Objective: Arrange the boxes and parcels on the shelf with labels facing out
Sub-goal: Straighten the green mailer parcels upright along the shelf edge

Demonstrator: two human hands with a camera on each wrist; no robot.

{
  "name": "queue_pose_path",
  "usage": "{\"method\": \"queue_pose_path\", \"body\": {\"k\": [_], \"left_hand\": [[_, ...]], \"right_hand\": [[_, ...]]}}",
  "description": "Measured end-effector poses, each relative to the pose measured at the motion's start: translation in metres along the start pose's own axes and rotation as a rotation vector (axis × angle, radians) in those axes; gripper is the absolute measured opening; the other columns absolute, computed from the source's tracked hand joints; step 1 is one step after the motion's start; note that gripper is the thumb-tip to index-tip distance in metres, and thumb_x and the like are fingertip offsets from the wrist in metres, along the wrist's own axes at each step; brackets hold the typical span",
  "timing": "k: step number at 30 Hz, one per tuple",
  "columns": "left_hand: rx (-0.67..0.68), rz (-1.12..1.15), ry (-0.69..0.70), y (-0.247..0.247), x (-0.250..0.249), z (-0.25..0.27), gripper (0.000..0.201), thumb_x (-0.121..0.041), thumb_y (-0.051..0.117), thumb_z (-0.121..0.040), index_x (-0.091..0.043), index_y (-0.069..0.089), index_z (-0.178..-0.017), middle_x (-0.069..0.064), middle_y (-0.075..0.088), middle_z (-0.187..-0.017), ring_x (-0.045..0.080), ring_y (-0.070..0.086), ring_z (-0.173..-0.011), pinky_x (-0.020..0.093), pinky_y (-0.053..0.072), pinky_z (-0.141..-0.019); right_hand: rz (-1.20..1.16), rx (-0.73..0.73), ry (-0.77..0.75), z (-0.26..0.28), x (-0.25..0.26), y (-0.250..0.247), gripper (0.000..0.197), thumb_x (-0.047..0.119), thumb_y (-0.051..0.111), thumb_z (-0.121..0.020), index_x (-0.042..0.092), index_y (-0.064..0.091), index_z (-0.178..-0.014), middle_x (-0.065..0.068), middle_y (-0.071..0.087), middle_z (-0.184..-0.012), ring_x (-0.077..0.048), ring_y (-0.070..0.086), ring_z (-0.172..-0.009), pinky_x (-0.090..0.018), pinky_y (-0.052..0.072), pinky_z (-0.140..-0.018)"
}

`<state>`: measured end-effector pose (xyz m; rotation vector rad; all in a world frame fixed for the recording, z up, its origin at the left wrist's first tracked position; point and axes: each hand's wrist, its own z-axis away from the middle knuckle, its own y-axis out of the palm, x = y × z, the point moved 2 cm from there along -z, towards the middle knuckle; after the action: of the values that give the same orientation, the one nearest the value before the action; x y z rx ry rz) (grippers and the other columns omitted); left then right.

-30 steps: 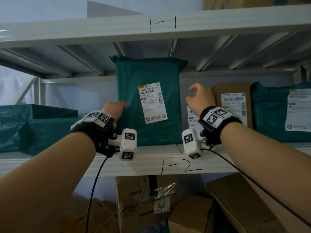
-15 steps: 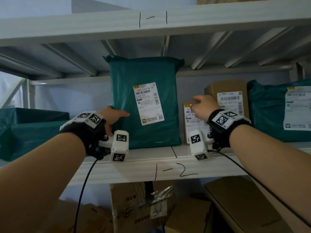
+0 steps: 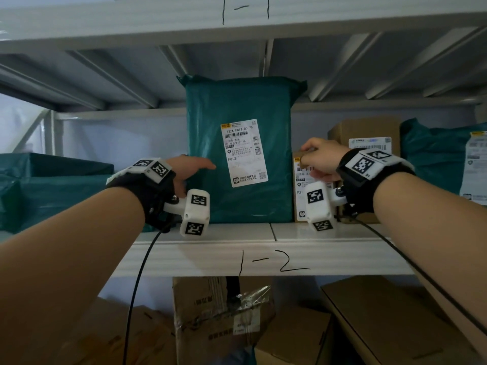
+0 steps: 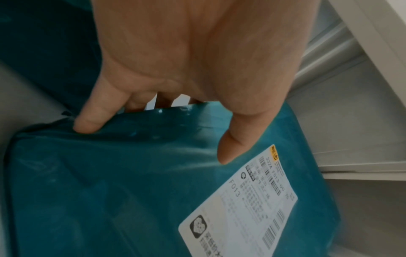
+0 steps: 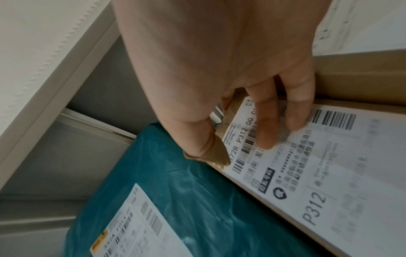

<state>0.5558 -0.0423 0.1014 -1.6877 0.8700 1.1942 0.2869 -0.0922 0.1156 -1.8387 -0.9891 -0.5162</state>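
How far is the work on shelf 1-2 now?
Done: the green parcel stands upright, label out; the brown box behind also shows its label. In hand: the left hand steadies the green parcel while the right hand grips the small box, label P312 facing out. Left: the green bags at far left show no label.

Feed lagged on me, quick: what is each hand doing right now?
Left hand: grips the left edge of the upright green parcel, thumb on its front.
Right hand: fingers curled over the top of the small cardboard box, holding it.
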Motion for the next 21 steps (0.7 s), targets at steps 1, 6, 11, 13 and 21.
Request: {"method": "queue_pose_path", "body": {"k": [1, 6, 11, 13, 21], "left_hand": [[-0.001, 0.004, -0.007, 0.000, 0.001, -0.001, 0.051, -0.021, 0.065, -0.082, -0.012, 0.050, -0.129, 0.015, 0.060, -0.125, 0.033, 0.060, -0.107, 0.048, 0.052, -0.086], [-0.036, -0.019, -0.023, -0.003, 0.007, -0.015, 0.075, -0.024, 0.073, -0.063, -0.014, 0.045, -0.132, 0.017, 0.051, -0.134, 0.040, 0.052, -0.120, 0.061, 0.046, -0.092], [-0.053, -0.040, -0.058, -0.002, 0.009, -0.017, 0.079, -0.027, 0.070, -0.066, -0.010, 0.040, -0.138, 0.018, 0.044, -0.142, 0.043, 0.046, -0.126, 0.058, 0.043, -0.099], [-0.072, -0.038, -0.067, -0.002, 0.008, -0.011, 0.074, -0.027, 0.068, -0.072, -0.009, 0.039, -0.138, 0.018, 0.043, -0.143, 0.042, 0.045, -0.128, 0.057, 0.041, -0.101], [-0.329, 0.015, 0.103, -0.041, 0.000, 0.039, 0.019, -0.017, 0.054, -0.088, -0.009, 0.048, -0.104, 0.006, 0.053, -0.087, 0.017, 0.049, -0.062, 0.030, 0.048, -0.059]], "right_hand": [[0.016, 0.007, 0.004, 0.001, 0.000, 0.001, 0.040, 0.014, 0.057, -0.085, 0.021, 0.052, -0.124, -0.010, 0.063, -0.098, -0.022, 0.056, -0.075, -0.040, 0.055, -0.083], [0.094, 0.013, 0.006, 0.006, 0.006, 0.002, 0.048, 0.015, 0.061, -0.085, 0.019, 0.045, -0.130, -0.015, 0.053, -0.122, -0.025, 0.059, -0.086, -0.045, 0.057, -0.085], [-0.003, -0.082, -0.103, 0.012, 0.017, 0.001, 0.043, 0.015, 0.054, -0.087, 0.017, 0.046, -0.129, -0.007, 0.053, -0.103, -0.028, 0.065, -0.083, -0.043, 0.058, -0.081], [-0.079, -0.110, -0.178, 0.016, 0.026, 0.003, 0.032, 0.013, 0.051, -0.088, 0.015, 0.053, -0.120, -0.006, 0.057, -0.094, -0.022, 0.064, -0.073, -0.038, 0.058, -0.074], [-0.276, 0.381, -0.132, 0.041, 0.070, 0.061, 0.007, 0.011, 0.049, -0.091, 0.015, 0.055, -0.093, -0.005, 0.064, -0.077, -0.018, 0.054, -0.059, -0.031, 0.049, -0.069]]}}
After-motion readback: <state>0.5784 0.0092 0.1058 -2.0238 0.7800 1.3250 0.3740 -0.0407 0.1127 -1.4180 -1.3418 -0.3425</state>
